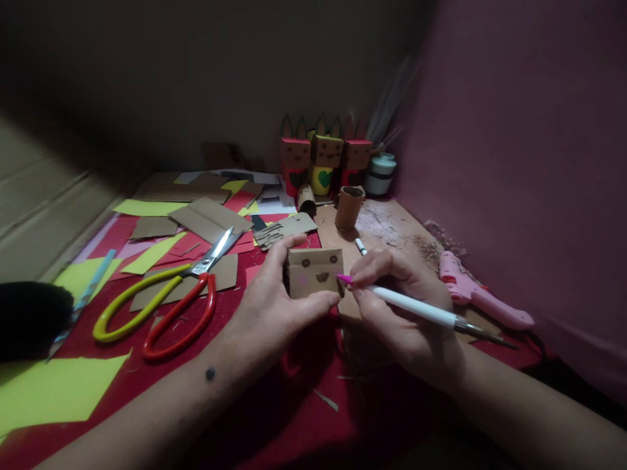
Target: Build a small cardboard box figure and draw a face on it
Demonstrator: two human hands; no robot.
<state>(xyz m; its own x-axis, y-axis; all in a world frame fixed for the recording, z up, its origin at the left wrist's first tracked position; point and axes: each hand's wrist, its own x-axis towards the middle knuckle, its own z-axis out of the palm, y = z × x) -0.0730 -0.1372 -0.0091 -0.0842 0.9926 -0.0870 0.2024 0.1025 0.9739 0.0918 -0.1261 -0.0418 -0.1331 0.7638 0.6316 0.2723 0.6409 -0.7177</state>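
Between the thumb and fingers of my left hand [279, 294] is a small cardboard box [318, 264] with two dark eyes and a smiling mouth drawn on its front. A faint pink mark shows under the left eye. My right hand [396, 300] grips a white marker [416, 305], its pink tip at the right side of the box's face. A white pen cap [360, 246] shows just behind the right hand. Scissors [200, 267] with yellow and red handles lie spread to the left of my left hand.
Cardboard and coloured paper scraps [206, 219] cover the left of the table. Behind stand several box-headed figures [326, 163], a cardboard tube [349, 209] and a pale blue jar [381, 175]. A pink glue gun [480, 294] lies at right, by the pink wall [514, 163].
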